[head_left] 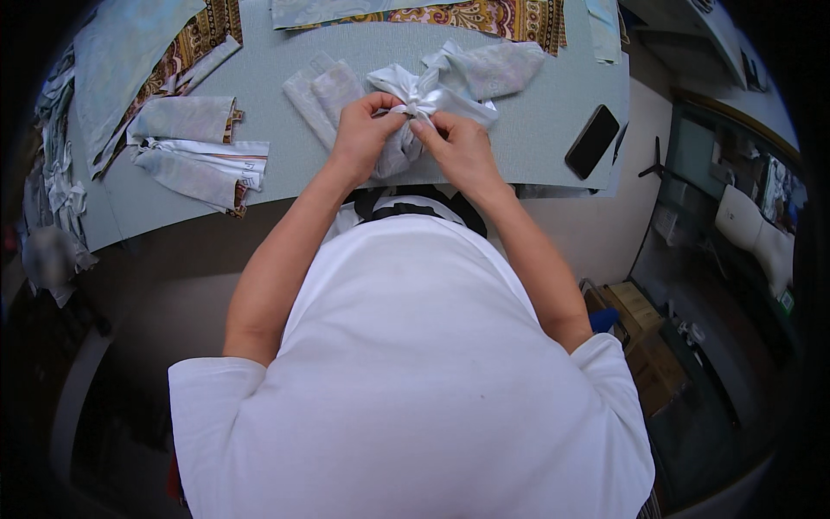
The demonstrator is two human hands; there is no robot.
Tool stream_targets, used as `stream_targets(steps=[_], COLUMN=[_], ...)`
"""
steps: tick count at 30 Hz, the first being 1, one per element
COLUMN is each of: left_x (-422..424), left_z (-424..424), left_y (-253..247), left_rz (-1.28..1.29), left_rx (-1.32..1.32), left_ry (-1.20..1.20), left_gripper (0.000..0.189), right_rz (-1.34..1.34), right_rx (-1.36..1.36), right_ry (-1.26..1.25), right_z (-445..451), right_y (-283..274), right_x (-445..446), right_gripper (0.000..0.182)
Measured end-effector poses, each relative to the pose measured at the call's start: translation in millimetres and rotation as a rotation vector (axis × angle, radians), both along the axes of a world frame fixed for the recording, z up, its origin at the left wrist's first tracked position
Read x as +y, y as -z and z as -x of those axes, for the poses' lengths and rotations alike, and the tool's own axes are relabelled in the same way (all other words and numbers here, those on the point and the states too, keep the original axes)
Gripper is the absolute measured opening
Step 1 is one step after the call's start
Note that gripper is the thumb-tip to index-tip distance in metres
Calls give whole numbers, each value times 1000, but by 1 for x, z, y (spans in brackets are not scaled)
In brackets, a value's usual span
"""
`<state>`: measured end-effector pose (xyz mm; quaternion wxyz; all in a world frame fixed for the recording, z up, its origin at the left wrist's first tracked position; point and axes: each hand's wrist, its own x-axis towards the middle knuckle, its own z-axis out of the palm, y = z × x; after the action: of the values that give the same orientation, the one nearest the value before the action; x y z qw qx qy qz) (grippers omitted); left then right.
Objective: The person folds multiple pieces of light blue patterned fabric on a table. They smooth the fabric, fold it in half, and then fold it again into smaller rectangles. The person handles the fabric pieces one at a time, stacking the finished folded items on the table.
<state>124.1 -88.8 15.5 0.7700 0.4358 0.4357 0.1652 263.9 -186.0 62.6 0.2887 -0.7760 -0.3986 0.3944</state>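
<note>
Both of my hands meet at a knot in a white satiny fabric strip (418, 97) over the table. My left hand (367, 133) pinches the strip just left of the knot, thumb against fingers. On the other side, my right hand (463, 146) grips it close under the knot. Pale patterned fabric pieces lie around the knot: a folded one (334, 91) at the left and a bunched one (506, 68) at the upper right. Another tied bundle of pale fabric (188, 152), with a white strip bearing writing, lies farther left.
A black smartphone (592, 141) rests near the right edge of the table (285, 168). Large pale cloths with brown paisley undersides lie at the upper left (130, 65) and along the top (454, 16). Cloths hang off the left edge. Cardboard boxes (639, 308) stand below right.
</note>
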Motion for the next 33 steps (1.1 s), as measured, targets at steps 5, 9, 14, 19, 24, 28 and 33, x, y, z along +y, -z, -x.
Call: stream_targets(steps=[5, 9, 14, 19, 24, 28, 33], left_x=[7, 15, 14, 15, 8, 5, -3], left_z=[-2, -1, -7, -13, -15, -18, -19], left_y=[27, 17, 10, -4, -6, -15, 1], left_rz=[-247, -146, -310, -391, -647, -708, -342], left_rx=[298, 299, 273, 312, 362, 328, 189], left_ry=[5, -47, -11, -61, 11, -18, -48], left_gripper=[17, 18, 18, 15, 17, 18, 20], right_rz=[-308, -768, -855, 571, -412, -520, -475], right_rx=[759, 1075, 1257, -607, -140, -354, -319], right_ry=[140, 55, 272, -25, -65, -232, -355], right_z=[-18, -83, -135, -133, -42, -18, -9], right_y=[-79, -126, -116, -68, -46, -15, 1], right_x=[-22, -43, -69, -83, -25, 13, -22], right_gripper=[30, 34, 33, 19, 25, 19, 16])
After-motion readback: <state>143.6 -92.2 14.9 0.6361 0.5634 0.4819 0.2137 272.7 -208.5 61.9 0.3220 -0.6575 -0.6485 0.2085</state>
